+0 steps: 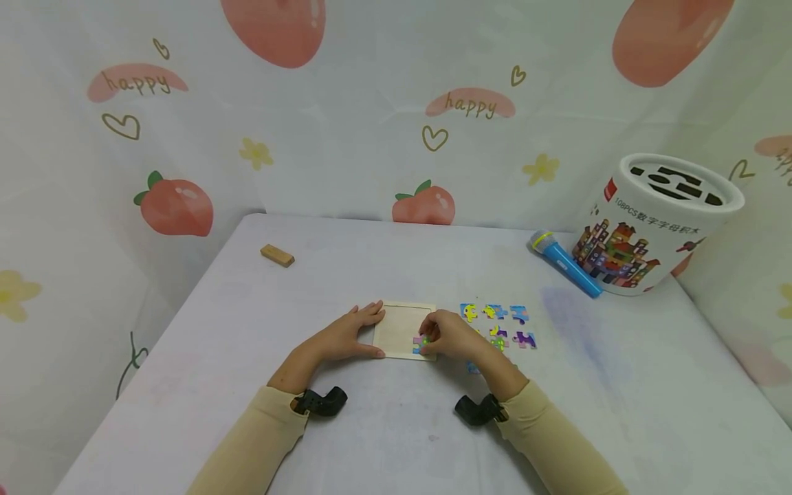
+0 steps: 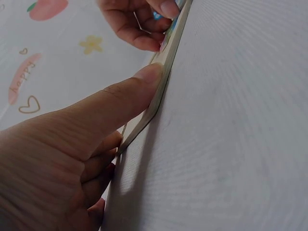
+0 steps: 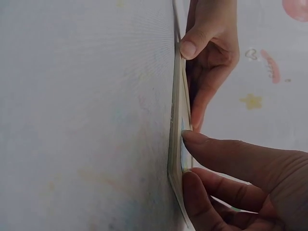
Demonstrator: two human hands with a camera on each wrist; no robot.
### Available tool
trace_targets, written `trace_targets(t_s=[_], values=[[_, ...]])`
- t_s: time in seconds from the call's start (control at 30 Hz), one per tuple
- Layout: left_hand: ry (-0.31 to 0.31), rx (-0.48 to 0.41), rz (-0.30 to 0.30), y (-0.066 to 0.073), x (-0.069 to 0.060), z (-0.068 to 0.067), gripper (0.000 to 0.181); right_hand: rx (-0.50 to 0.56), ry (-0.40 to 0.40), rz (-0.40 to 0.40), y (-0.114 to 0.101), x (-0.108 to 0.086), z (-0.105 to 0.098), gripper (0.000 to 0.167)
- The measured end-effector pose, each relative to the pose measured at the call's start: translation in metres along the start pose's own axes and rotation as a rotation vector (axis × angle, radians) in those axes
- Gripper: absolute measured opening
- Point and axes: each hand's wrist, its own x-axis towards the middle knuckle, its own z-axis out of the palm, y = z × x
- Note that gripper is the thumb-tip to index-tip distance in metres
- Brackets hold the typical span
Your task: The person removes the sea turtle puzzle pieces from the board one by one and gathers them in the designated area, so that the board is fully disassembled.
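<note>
A shallow wooden puzzle tray (image 1: 396,323) lies flat on the table. My left hand (image 1: 343,338) holds its left side, the thumb on the near rim and the fingers by the far corner. At the tray's near right corner my right hand (image 1: 454,333) has thumb and fingers on a pink, blue and green puzzle piece (image 1: 417,345), partly hidden by the fingers. In the right wrist view, the right thumb and fingertips meet at the tray's rim (image 3: 176,110). Several loose puzzle pieces (image 1: 524,339) lie right of the tray, some behind the right hand and forearm.
A blue toy microphone (image 1: 566,265) leans near a big white block bucket (image 1: 650,227) at the back right. A small wooden block (image 1: 277,256) lies at the back left. The white table (image 1: 383,440) meets a printed cloth backdrop (image 1: 346,151).
</note>
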Motion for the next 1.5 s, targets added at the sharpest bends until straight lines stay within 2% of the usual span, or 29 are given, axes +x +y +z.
trace_targets(t_s=[0.6,1.03,1.27,1.5], values=[[0.007,0.003,-0.001,0.001,-0.001,0.0,0.087,0.015,0.006,0.045,-0.002,0.001,0.001,0.025],[0.003,0.005,0.008,0.001,0.0,0.0,0.086,0.059,-0.017,-0.039,0.005,-0.002,-0.002,0.015],[0.0,0.005,0.008,0.001,0.0,0.002,0.086,0.181,-0.054,-0.055,0.013,-0.007,-0.008,0.012],[0.009,0.016,0.001,0.001,-0.001,0.0,0.086,0.15,-0.041,-0.069,0.02,-0.019,-0.023,0.012]])
